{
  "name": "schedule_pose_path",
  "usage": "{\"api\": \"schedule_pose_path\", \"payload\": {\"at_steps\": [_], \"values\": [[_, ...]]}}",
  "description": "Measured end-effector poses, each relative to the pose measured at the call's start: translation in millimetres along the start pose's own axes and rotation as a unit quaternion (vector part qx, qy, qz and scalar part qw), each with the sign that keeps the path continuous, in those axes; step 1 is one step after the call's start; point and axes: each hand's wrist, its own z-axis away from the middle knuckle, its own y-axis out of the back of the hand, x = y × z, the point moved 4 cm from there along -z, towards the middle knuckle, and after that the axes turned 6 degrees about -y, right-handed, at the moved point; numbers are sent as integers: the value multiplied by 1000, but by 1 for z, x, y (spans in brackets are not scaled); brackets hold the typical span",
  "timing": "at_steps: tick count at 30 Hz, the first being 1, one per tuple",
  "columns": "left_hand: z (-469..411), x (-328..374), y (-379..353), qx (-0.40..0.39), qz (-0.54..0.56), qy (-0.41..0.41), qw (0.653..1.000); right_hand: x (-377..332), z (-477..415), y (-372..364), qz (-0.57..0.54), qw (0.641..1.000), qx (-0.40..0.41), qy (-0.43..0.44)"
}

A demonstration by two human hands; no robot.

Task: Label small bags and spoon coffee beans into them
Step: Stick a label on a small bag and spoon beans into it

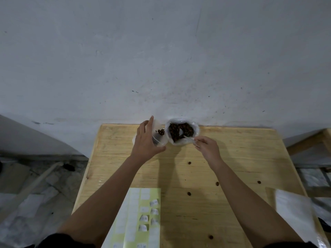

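Small bag (pixel 159 133): gripped by the left hand (pixel 146 140), a few coffee beans (pixel 160 131) inside.
Large bag (pixel 196 130): just beside it at the table's (pixel 232 154) far edge, full of beans.
Spoon (pixel 186 137): bowl in the large bag, handle pinched by the right hand (pixel 207 146).
Label sheet (pixel 141 217): near edge, handwriting unreadable.
Mid-table: scattered loose beans (pixel 189 163).

Small bag (pixel 159 136) left of bean bag (pixel 181 131); label sheet (pixel 141 217) nearer.
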Motion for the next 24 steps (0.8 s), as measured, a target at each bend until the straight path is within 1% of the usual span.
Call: {"api": "schedule_pose_path", "payload": {"at_steps": [2,5,7,8,10,12,13,15,17,19,22,24], "values": [[0,6,-2,0,3,-4,1000,0,4,14,40,999,20,12],[0,18,-9,1,8,-10,1000,-4,15,36,36,996,68,36],[0,28,-15,-1,15,-14,1000,-14,26,47,25,993,92,75],[1,34,-18,-3,17,-19,1000,-21,32,48,12,992,78,101],[1,46,-25,-8,17,-32,999,-38,46,44,7,989,3,146],[1,58,-31,-13,14,-42,999,-52,60,34,49,981,-83,170],[1,64,-33,-12,11,-47,999,-57,66,29,84,975,-113,174],[2,74,-37,-2,10,-69,998,-64,76,21,153,961,-138,186],[3,82,-39,5,18,-87,996,-67,79,19,203,951,-119,202],[3,89,-40,3,13,-88,996,-69,78,22,226,946,-80,218],[2,100,-35,4,16,-68,998,-76,75,38,211,950,-23,230],[3,109,-28,-6,70,-48,996,-83,75,55,185,950,16,252]]}}
